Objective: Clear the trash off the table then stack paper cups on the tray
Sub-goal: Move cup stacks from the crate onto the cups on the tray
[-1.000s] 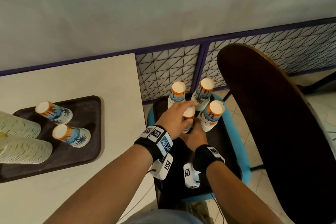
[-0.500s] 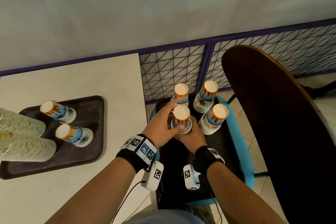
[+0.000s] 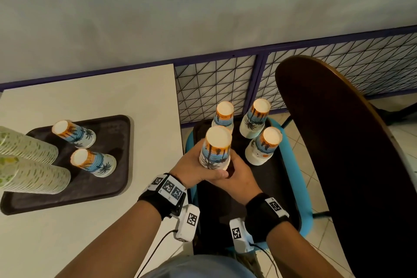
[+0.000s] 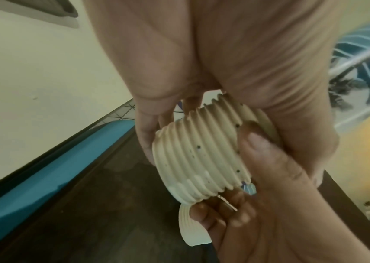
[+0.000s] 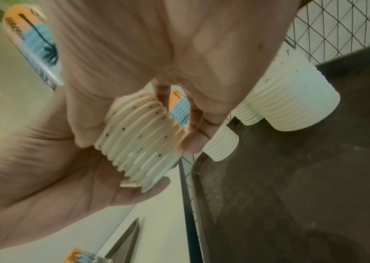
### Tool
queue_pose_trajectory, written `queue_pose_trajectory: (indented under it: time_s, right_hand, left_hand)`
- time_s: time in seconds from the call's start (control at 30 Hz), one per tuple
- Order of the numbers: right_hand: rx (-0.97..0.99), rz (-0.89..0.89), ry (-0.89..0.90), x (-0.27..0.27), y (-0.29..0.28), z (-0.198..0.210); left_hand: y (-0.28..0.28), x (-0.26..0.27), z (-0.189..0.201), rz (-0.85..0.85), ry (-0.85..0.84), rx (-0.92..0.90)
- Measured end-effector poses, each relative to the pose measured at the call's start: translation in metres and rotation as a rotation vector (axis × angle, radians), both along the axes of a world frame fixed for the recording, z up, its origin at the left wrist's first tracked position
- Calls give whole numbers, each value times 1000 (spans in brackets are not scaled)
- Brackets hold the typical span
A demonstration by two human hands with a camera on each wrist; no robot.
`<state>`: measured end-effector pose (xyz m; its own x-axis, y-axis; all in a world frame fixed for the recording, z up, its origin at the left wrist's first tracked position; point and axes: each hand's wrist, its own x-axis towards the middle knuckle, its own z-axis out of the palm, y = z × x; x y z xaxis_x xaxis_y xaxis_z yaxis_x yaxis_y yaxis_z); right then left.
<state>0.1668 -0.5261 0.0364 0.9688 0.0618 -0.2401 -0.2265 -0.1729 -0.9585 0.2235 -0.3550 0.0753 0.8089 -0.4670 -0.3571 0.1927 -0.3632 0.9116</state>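
While the stack of palm-print paper cups (image 3: 215, 148) is hanging upside down above the near-left part of the dark tray on the blue chair (image 3: 266, 187), three more stacks (image 3: 262, 145) are crowding the tray's far end, leaving its near half bare. Just left, the white table's edge (image 3: 178, 119) is running past, with the table's tray (image 3: 112, 178) holding two palm-print stacks (image 3: 93, 162). The left hand (image 3: 194, 168) and right hand (image 3: 240, 177) are both gripping the stack's rims, fingers curling round from opposite sides.

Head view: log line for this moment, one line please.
left hand: grips cup stack | right hand: grips same stack at rims | stack: above chair tray | three stacks standing there | table tray: two palm-print stacks
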Motion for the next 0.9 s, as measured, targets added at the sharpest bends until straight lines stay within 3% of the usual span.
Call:
queue_pose_trajectory:
  time_s: [0.17,0.37,0.43,0.67,0.9]
  right_hand:
    - [-146,-20,46,-17,-24,-3]
    - [-270,-584,195,-16,-73,-26]
    - [-284,-677,199,-4,-84,-37]
    - [-232,-487,191,40,-92,-60]
    - [-245,-469,179,44,-86,-67]
  left_hand:
    - [9,-2,-1,105,13,-13]
    - [17,-4,10,152,1,-27]
    - [17,-5,10,171,10,-40]
    - [13,-10,12,178,6,-41]
    - [15,-14,12,194,20,-61]
